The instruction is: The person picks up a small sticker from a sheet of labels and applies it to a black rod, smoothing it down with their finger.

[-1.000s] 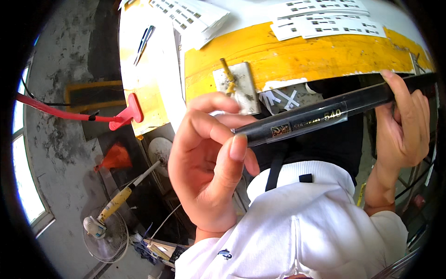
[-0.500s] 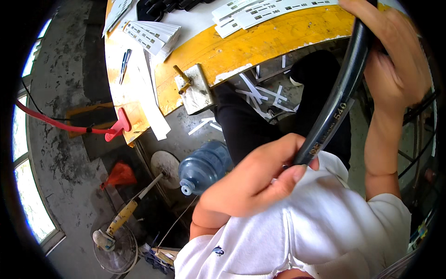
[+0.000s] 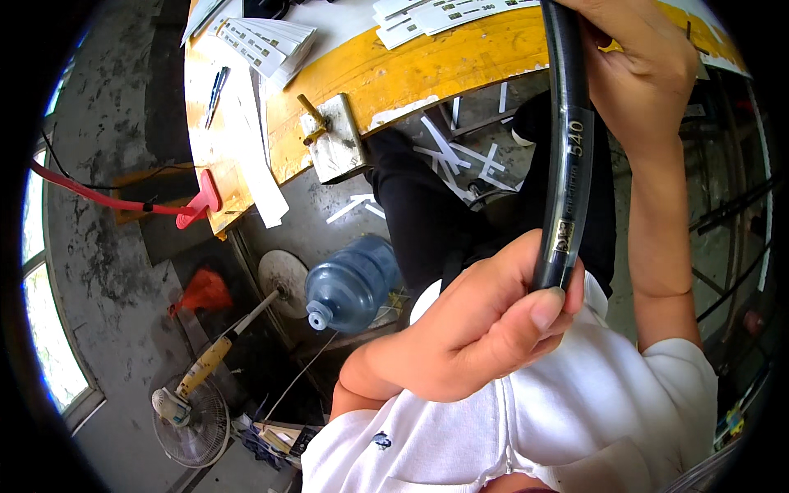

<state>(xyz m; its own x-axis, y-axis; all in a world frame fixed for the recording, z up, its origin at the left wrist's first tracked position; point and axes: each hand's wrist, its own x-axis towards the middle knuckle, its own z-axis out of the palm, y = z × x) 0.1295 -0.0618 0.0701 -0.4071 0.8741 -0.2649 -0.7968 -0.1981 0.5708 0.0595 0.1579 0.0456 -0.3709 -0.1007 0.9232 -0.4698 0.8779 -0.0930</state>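
I hold a glossy black curved tube point(image 3: 565, 164) nearly upright in front of my chest. Along its lower half runs a clear label strip point(image 3: 570, 193) with pale print, its edge just visible against the black. My left hand point(image 3: 485, 320) is closed around the lower end, the thumb pressing near the tip. Higher up, my right hand point(image 3: 645, 70) grips the tube by its upper part, beside the table edge. The tube's top end runs out of the picture, and some of the right fingers are hidden behind it.
A yellow-edged table point(image 3: 460, 66) bears fanned label sheets point(image 3: 267, 49) and a slim blue tool point(image 3: 217, 97). A metal block point(image 3: 337, 140) with a brass-coloured screw sits at its edge. Below are a blue water bottle point(image 3: 349, 283), paper strips point(image 3: 448, 148) and a fan point(image 3: 193, 423).
The tube has swung from a slant to nearly upright. My right hand has moved left with its upper part, and my left hand slightly right. The label strip faces me more fully.
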